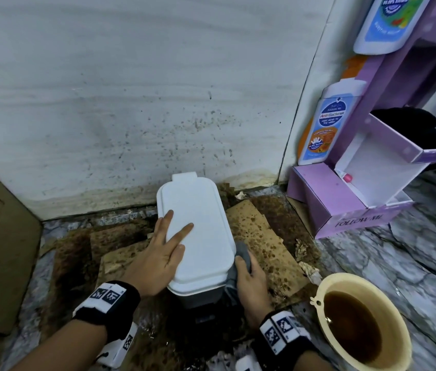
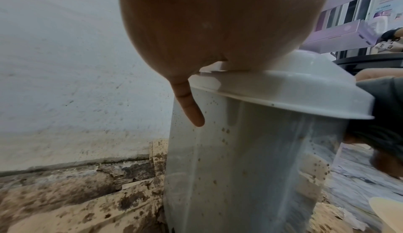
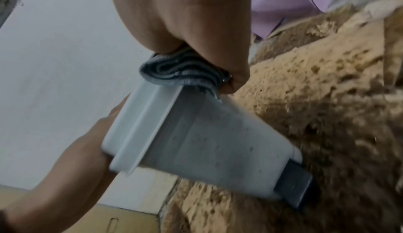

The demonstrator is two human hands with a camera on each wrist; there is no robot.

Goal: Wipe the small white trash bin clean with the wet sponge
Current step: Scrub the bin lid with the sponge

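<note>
1. The small white trash bin (image 1: pixel 198 236) is seen standing upright on stained cardboard (image 1: pixel 259 236) near the spattered wall (image 1: pixel 131 89), lid closed.
2. The left hand (image 1: pixel 157 261) is laid flat on the lid's left side, fingers straight; one finger (image 2: pixel 189 105) is hung over the rim against the bin's side.
3. A folded grey sponge cloth (image 3: pixel 181 74) is clenched in the right hand (image 1: pixel 251 279), fingers curled round it.
4. The cloth is pressed against the bin's right wall, just under the lid rim.
5. Brown specks are seen on the bin wall in the left wrist view.
6. A beige basin (image 1: pixel 399 311) of brown water is set just right of the right hand; purple boxes (image 1: pixel 326 202) are stacked behind.
</note>
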